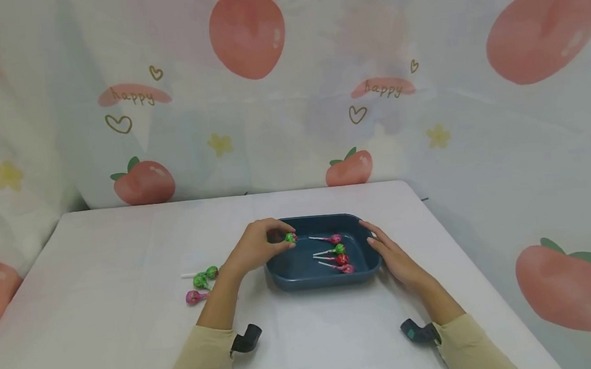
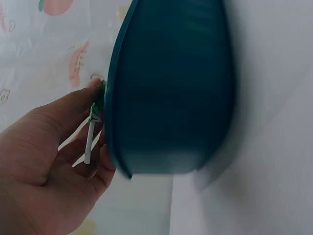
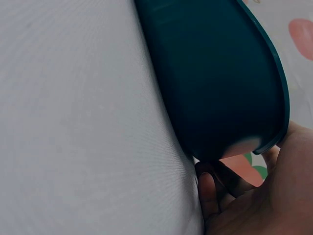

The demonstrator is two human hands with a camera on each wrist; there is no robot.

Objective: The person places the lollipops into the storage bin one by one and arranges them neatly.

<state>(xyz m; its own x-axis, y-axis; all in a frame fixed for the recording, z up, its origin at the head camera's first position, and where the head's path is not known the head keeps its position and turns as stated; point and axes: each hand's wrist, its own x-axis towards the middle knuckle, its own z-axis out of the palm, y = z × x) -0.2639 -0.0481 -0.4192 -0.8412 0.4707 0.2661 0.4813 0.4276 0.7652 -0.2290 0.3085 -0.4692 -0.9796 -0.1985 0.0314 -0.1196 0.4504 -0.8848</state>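
My left hand [image 1: 259,246] pinches a green-wrapped lollipop [image 1: 291,237] by its candy head, over the left end of a dark blue tray [image 1: 303,282]. The left wrist view shows its white stick [image 2: 89,142] pointing down beside the tray wall. My right hand [image 1: 397,260] holds the tray's right end, thumb over the rim and fingers at the outside. Inside the tray lie several lollipops, pink [image 1: 335,238], green [image 1: 339,249] and red [image 1: 342,259], heads to the right. The wrist views do not show the tray's contents.
Left of the tray, green lollipops [image 1: 211,272] and a pink lollipop [image 1: 195,297] lie on the white table [image 1: 130,336], partly hidden by my left forearm. A peach-print cloth [image 1: 280,122] hangs behind the table. Each sleeve has a black wrist device [image 1: 247,339] beside it.
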